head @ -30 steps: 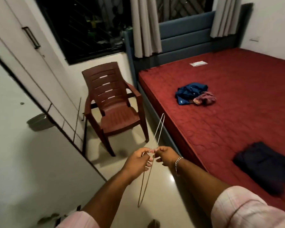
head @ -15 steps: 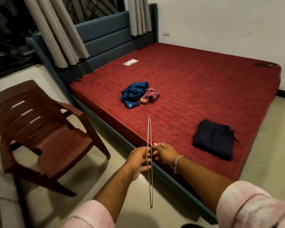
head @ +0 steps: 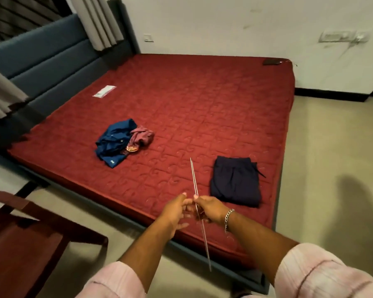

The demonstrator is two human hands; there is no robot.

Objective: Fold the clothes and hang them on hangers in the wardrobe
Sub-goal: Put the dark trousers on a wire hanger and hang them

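A red quilted bed [head: 202, 100] fills the middle of the frame, with a blue padded headboard [head: 41, 54] and grey curtains [head: 99, 20] at upper left, a white wall [head: 224, 22] behind and a brown plastic chair [head: 26, 244] at lower left. On the bed a folded dark garment [head: 235, 181] lies just above and right of the hands, while a crumpled blue garment [head: 113, 144] and a pink one [head: 141, 136] sit touching, left of centre. The left hand [head: 173, 211] and right hand [head: 209, 208] meet at lower centre, both pinching a thin wire hanger [head: 199, 214], seen edge-on, nearly upright.

The wire hanger [head: 199, 214] shows edge-on, its hook hidden among the fingers. The chair [head: 28, 239] is cut off by the left and bottom edges.
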